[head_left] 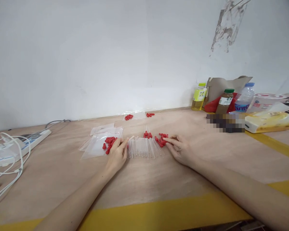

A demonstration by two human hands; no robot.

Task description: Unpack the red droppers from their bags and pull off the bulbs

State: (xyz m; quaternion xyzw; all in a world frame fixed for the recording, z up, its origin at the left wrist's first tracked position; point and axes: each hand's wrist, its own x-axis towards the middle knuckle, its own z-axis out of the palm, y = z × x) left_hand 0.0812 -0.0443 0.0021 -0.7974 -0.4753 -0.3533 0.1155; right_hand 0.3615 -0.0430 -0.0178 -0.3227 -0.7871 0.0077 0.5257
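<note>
A row of thin clear tubes (142,147) lies side by side between my hands, with several red rubber bulbs (147,135) at its far edge. My left hand (118,152) is closed at the left end of the row, beside a pile of red bulbs (109,143). A bit of red shows past its fingers, but what they hold is hidden. My right hand (179,149) has thumb and forefinger pinched at the edge of the right pile of red bulbs (161,140), on one of them.
Clear zip bags (96,146) lie left of the bulbs. Small bags of red bulbs (128,117) rest by the wall. A power strip (36,142) and white cables (20,160) are at left. Bottles (198,98), a grey bag (215,85) and a tissue pack (267,123) stand at right.
</note>
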